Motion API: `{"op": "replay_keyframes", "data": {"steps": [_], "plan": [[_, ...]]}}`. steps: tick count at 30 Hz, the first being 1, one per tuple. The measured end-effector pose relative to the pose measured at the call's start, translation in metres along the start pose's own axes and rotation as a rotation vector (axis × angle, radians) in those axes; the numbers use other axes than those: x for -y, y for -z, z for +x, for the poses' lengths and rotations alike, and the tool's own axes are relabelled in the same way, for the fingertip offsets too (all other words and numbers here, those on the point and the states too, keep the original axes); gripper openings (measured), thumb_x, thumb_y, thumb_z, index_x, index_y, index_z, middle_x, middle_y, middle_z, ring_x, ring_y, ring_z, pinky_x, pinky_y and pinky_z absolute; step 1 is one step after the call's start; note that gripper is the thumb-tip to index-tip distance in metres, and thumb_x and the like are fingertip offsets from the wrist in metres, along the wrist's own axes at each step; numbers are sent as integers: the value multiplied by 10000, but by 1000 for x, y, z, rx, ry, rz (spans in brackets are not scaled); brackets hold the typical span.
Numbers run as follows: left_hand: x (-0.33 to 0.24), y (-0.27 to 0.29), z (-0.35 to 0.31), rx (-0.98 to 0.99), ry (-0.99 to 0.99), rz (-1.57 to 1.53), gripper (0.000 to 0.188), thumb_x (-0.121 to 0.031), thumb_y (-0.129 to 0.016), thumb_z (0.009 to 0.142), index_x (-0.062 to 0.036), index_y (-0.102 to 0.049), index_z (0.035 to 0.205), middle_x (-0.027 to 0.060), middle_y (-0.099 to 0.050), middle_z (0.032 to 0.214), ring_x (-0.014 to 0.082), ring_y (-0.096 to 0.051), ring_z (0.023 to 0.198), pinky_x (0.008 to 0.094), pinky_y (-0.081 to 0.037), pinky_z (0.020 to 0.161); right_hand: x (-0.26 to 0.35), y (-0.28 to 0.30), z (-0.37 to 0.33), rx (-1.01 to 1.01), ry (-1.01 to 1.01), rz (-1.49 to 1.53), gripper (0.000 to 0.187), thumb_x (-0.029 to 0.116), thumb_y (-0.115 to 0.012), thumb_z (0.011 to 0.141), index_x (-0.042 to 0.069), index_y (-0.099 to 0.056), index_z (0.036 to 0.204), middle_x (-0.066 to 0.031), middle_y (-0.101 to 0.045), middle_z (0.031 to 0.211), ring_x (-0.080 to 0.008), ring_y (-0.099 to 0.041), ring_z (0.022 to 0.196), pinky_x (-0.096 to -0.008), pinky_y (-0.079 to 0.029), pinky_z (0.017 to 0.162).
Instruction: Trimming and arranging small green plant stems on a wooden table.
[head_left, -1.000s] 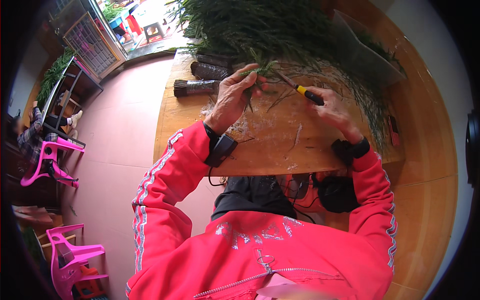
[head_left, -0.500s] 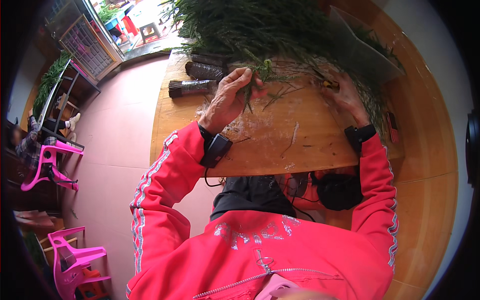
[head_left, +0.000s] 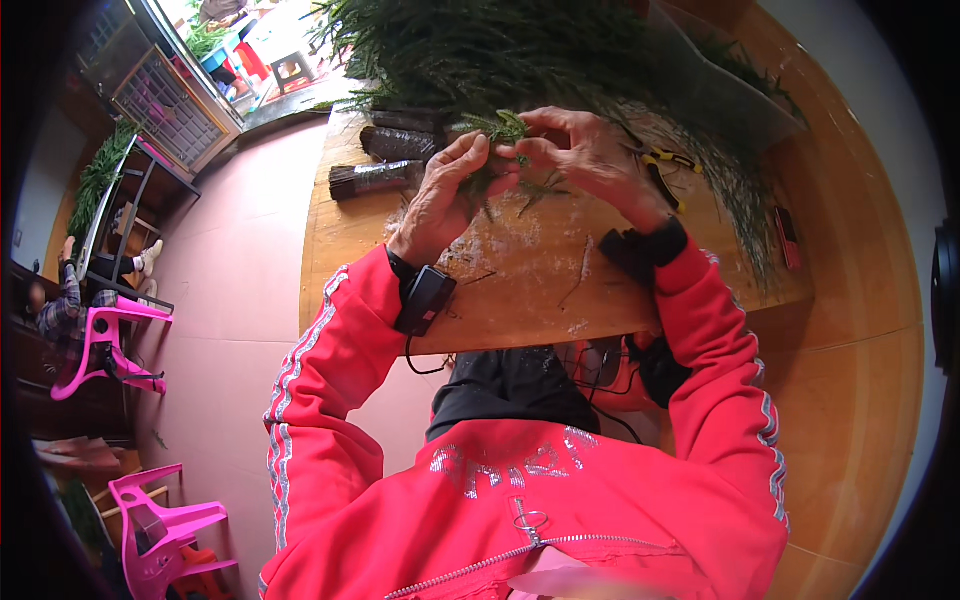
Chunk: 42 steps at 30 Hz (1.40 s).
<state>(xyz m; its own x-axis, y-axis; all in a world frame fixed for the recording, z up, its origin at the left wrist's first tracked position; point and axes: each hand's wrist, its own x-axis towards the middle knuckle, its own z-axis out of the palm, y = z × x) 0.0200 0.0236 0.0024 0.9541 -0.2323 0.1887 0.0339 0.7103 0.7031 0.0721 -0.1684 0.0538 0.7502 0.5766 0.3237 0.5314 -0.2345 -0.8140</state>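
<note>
A green sprig [head_left: 503, 127] of needle foliage stands between my two hands, above the wooden table [head_left: 500, 285]. My left hand [head_left: 445, 190] is closed around its lower part, thumb and fingers pressed together. From the other side, my right hand [head_left: 590, 150] pinches at the sprig with thumb and forefinger. Exactly where its fingertips meet the stem is hidden. Close to the right wrist lie yellow-and-black pliers [head_left: 665, 175] on the tabletop. Left of my hands rest bundles of dark thin sticks [head_left: 375, 180] wrapped in clear film.
A big heap of green branches [head_left: 500, 60] covers the table's far side, beside a translucent bin [head_left: 720, 75]. At the right lies a red-and-black object [head_left: 787, 238]. Pink stools [head_left: 165, 525] stand on the floor at left, and another person [head_left: 62, 305] sits farther back.
My right hand has let go of the pliers, which now lie on the table. It has moved left to the sprig. My left hand still holds the sprig.
</note>
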Motion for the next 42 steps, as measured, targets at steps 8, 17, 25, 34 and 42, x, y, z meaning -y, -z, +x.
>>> {"op": "replay_keyframes", "data": {"steps": [8,17,25,34,42], "plan": [[-5,17,1,52,66,82,290,-198,-524,970,-19,-544,1197,88,-646,1049,160,-640,914,304,-563,766,-3,-9,8,-7,6,31,192,197,-632,914,13,-640,964,62,-585,765,-14,-509,710,-196,-421,609],[-6,12,5,-140,25,202,309,-227,-505,980,-29,-531,1215,89,-650,1014,170,-646,868,289,-538,767,-35,11,10,-251,-225,325,192,235,-653,899,44,-644,893,63,-547,676,-12,-452,570,-209,-376,504],[-5,10,3,-109,-12,292,367,-197,-569,944,-51,-493,1272,66,-595,1107,130,-597,937,276,-498,798,-37,9,8,-417,-267,359,187,239,-664,889,55,-635,877,56,-546,656,-25,-457,520,-184,-359,476],[1,-1,3,-174,-303,593,496,-104,-673,866,-50,-444,1303,65,-570,1141,111,-574,978,267,-480,834,-28,-9,6,-243,-166,269,173,180,-656,879,7,-650,889,39,-604,711,-22,-491,611,-217,-410,534],[-1,-5,3,-179,-346,422,349,-68,-683,850,-25,-532,1161,56,-643,932,124,-610,813,262,-478,759,-19,-17,2,-120,61,246,84,98,-674,877,48,-625,922,78,-555,739,5,-459,637,-175,-379,552]]}}
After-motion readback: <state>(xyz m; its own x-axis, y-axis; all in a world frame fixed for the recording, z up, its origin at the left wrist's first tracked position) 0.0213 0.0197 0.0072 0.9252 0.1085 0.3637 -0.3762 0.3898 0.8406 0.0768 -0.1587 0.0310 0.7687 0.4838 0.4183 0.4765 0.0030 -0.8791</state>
